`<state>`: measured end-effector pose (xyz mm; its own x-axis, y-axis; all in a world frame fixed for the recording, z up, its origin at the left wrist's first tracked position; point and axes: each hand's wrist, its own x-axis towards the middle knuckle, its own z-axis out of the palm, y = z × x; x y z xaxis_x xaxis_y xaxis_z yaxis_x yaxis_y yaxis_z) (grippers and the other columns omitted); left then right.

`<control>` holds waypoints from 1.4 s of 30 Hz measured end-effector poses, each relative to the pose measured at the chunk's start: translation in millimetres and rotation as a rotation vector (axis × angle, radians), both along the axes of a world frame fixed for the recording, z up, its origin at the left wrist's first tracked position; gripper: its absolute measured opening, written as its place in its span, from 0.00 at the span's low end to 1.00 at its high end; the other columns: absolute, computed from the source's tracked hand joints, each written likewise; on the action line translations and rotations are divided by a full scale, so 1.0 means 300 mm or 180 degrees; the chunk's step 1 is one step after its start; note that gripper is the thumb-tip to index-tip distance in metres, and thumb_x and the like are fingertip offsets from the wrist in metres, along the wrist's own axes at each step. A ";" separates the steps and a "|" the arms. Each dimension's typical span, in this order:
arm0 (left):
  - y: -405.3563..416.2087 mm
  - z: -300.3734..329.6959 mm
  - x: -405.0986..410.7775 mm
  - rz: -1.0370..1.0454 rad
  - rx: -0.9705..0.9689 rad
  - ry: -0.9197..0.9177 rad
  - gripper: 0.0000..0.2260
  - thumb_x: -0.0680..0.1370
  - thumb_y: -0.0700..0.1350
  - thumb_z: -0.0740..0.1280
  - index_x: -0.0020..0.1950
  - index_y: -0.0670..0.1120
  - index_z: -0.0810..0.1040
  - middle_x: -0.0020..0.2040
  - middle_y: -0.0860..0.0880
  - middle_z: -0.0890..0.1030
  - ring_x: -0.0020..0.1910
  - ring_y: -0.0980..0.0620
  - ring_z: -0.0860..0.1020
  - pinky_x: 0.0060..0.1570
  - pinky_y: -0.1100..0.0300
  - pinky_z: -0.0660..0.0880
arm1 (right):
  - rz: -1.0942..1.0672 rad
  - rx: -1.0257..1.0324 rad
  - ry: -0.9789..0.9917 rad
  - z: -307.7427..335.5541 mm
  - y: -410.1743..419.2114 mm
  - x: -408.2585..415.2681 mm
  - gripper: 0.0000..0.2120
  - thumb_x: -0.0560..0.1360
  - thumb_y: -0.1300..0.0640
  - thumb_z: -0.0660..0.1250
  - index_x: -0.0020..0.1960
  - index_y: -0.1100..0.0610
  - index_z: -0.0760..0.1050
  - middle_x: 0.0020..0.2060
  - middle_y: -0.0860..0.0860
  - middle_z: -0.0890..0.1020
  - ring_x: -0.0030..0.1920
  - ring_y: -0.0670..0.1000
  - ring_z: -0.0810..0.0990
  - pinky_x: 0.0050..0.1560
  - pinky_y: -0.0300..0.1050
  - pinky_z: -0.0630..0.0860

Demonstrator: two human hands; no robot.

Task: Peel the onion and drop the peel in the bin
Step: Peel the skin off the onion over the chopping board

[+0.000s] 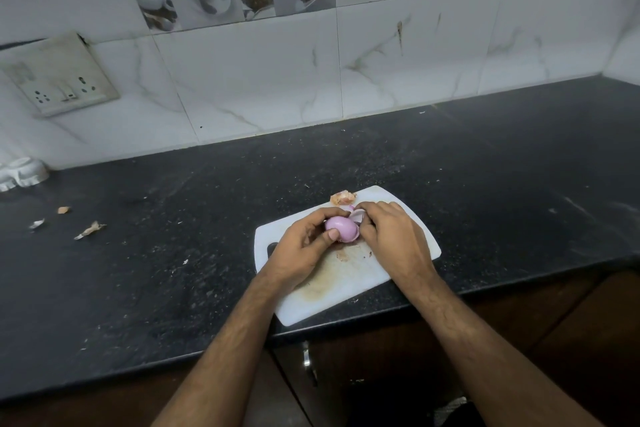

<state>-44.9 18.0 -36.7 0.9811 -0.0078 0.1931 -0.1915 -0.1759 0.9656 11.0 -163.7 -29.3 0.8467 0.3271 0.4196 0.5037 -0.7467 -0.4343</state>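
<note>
A small purple onion [342, 228] is held just above a white cutting board [391, 274] on the black counter. My left hand [304, 246] grips the onion, thumb pressed on its front. My right hand [391, 236] pinches a pale purple strip of peel [358, 217] that curls away from the onion's top right. A crumpled piece of dry brown peel [343, 198] lies on the board's far edge. No bin is in view.
Loose peel scraps [90, 229] lie on the counter at the left. A white object [20, 173] sits at the far left by the tiled wall. A wall socket [59, 80] hangs above it. The counter's front edge [346, 333] runs just below the board.
</note>
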 end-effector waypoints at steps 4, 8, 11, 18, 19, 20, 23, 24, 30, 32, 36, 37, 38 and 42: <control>-0.009 0.011 0.000 -0.0153 -0.0444 0.0200 0.12 0.84 0.37 0.63 0.67 0.44 0.78 0.62 0.48 0.85 0.60 0.44 0.84 0.61 0.53 0.82 | -0.0148 -0.0215 -0.0055 -0.008 0.019 0.001 0.12 0.82 0.54 0.60 0.61 0.52 0.79 0.50 0.48 0.84 0.51 0.51 0.77 0.43 0.47 0.75; 0.010 0.022 -0.006 -0.0149 -0.1071 0.0374 0.14 0.86 0.40 0.59 0.72 0.40 0.73 0.63 0.40 0.83 0.59 0.41 0.85 0.62 0.50 0.81 | -0.0324 -0.0153 0.0006 -0.011 0.007 0.006 0.11 0.82 0.58 0.59 0.58 0.56 0.79 0.48 0.51 0.83 0.50 0.53 0.77 0.42 0.46 0.71; 0.006 0.027 -0.005 -0.0036 -0.1132 0.0467 0.13 0.86 0.42 0.59 0.70 0.40 0.73 0.64 0.37 0.82 0.59 0.41 0.85 0.58 0.54 0.83 | -0.0402 0.0131 0.0094 -0.007 -0.010 0.014 0.10 0.80 0.60 0.61 0.54 0.58 0.81 0.45 0.53 0.84 0.47 0.55 0.78 0.44 0.49 0.73; -0.005 0.005 0.002 0.0138 -0.0938 0.0298 0.12 0.85 0.44 0.62 0.65 0.39 0.70 0.66 0.38 0.78 0.60 0.45 0.84 0.56 0.54 0.83 | 0.0372 -0.0048 -0.0233 -0.012 0.002 -0.011 0.20 0.82 0.51 0.59 0.72 0.52 0.74 0.47 0.50 0.77 0.49 0.52 0.74 0.48 0.50 0.75; -0.005 0.005 0.001 0.0072 -0.0914 0.0282 0.11 0.85 0.44 0.62 0.65 0.39 0.70 0.64 0.39 0.79 0.60 0.46 0.84 0.58 0.53 0.83 | 0.0458 0.0027 -0.0171 -0.009 -0.002 -0.013 0.21 0.83 0.49 0.57 0.73 0.52 0.73 0.49 0.49 0.77 0.51 0.52 0.74 0.49 0.50 0.75; -0.007 0.007 -0.001 -0.0002 -0.0871 0.0267 0.11 0.84 0.44 0.63 0.64 0.40 0.71 0.63 0.40 0.80 0.59 0.47 0.84 0.59 0.52 0.82 | 0.0543 0.0038 -0.0117 -0.007 -0.004 -0.018 0.22 0.83 0.46 0.54 0.74 0.53 0.71 0.51 0.49 0.78 0.53 0.51 0.75 0.51 0.50 0.76; -0.014 0.013 -0.008 -0.0142 -0.0747 0.0202 0.13 0.82 0.46 0.65 0.62 0.38 0.72 0.58 0.44 0.80 0.57 0.48 0.84 0.60 0.52 0.82 | 0.0666 -0.0039 0.0143 -0.008 0.002 -0.027 0.25 0.84 0.39 0.48 0.72 0.52 0.69 0.56 0.50 0.82 0.57 0.52 0.80 0.54 0.52 0.78; -0.014 0.015 -0.009 -0.0157 -0.0761 0.0188 0.14 0.82 0.46 0.65 0.62 0.38 0.72 0.58 0.44 0.80 0.58 0.47 0.84 0.60 0.52 0.82 | 0.0672 -0.0065 0.0206 -0.010 0.002 -0.028 0.25 0.84 0.38 0.47 0.71 0.51 0.69 0.57 0.50 0.83 0.58 0.53 0.80 0.53 0.53 0.78; -0.007 0.017 -0.015 -0.0147 -0.0876 0.0218 0.15 0.81 0.47 0.67 0.61 0.38 0.72 0.56 0.46 0.82 0.60 0.43 0.84 0.62 0.50 0.81 | 0.0736 -0.0116 0.0245 0.003 -0.009 -0.038 0.22 0.86 0.45 0.48 0.75 0.52 0.66 0.63 0.52 0.81 0.64 0.54 0.78 0.56 0.53 0.76; -0.009 0.018 -0.015 -0.0168 -0.0883 0.0211 0.15 0.81 0.47 0.67 0.61 0.37 0.72 0.55 0.47 0.83 0.59 0.44 0.84 0.61 0.50 0.81 | 0.0707 -0.0182 0.0178 0.005 -0.006 -0.038 0.20 0.86 0.48 0.49 0.73 0.53 0.67 0.58 0.53 0.82 0.57 0.54 0.80 0.50 0.52 0.76; -0.008 0.021 -0.016 -0.0235 -0.0831 0.0173 0.11 0.81 0.45 0.67 0.59 0.39 0.73 0.55 0.49 0.83 0.58 0.46 0.84 0.61 0.52 0.81 | 0.0547 -0.0434 0.0009 0.002 -0.001 -0.034 0.17 0.85 0.48 0.52 0.69 0.54 0.69 0.51 0.53 0.81 0.44 0.54 0.79 0.42 0.51 0.74; -0.008 0.020 -0.016 -0.0254 -0.0813 0.0174 0.10 0.82 0.43 0.66 0.59 0.39 0.73 0.55 0.50 0.84 0.58 0.46 0.84 0.62 0.51 0.81 | 0.0513 -0.0465 -0.0004 -0.001 0.001 -0.033 0.17 0.85 0.48 0.53 0.68 0.54 0.69 0.50 0.53 0.80 0.43 0.54 0.79 0.41 0.51 0.73; -0.008 0.018 -0.015 -0.0265 -0.0793 0.0172 0.09 0.83 0.42 0.66 0.60 0.39 0.73 0.55 0.50 0.84 0.58 0.46 0.84 0.62 0.51 0.81 | 0.0484 -0.0474 -0.0001 -0.002 0.003 -0.033 0.16 0.84 0.47 0.54 0.68 0.53 0.69 0.49 0.52 0.80 0.42 0.54 0.78 0.40 0.51 0.74; -0.004 0.017 -0.012 -0.0330 -0.0811 0.0144 0.08 0.84 0.40 0.64 0.61 0.39 0.73 0.58 0.44 0.81 0.59 0.45 0.83 0.62 0.50 0.81 | 0.0414 -0.0470 0.0074 -0.004 0.009 -0.032 0.16 0.84 0.45 0.56 0.66 0.53 0.69 0.49 0.52 0.80 0.41 0.54 0.78 0.40 0.51 0.75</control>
